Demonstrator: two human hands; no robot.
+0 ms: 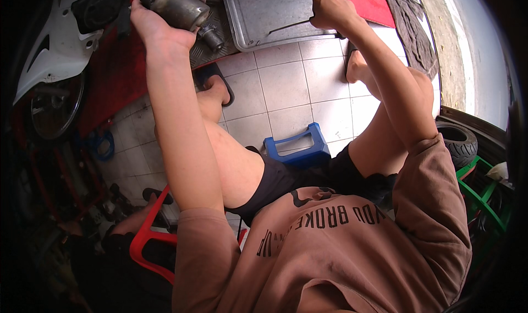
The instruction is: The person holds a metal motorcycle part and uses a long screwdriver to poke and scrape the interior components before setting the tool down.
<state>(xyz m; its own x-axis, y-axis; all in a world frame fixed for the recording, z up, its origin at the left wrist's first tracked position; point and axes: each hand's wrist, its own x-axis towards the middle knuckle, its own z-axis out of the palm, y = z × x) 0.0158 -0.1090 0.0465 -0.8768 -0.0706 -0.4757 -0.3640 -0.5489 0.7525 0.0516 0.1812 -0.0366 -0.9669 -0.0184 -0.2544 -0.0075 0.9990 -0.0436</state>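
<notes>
At the upper left, a grimy grey metal machine part (179, 7) with a rounded, cylinder-like body rests over a textured metal surface. My left hand (157, 31) is wrapped against its near side, palm up, with the fingers partly hidden behind it. Over the right side of a shallow metal tray (258, 16), my right hand (333, 11) is closed in a fist around a thin dark rod-like tool (291, 27). The rod's slim shaft points left across the tray; its exact kind is not clear.
Red matting (368, 2) and a dark cloth (410, 21) lie at the upper right. A blue plastic stool (297, 146) stands between my legs on white tiles. A white motorbike panel (55, 46) is far left, a tyre (457, 143) right. Another person's leg (135, 222) shows lower left by a red chair (148, 241).
</notes>
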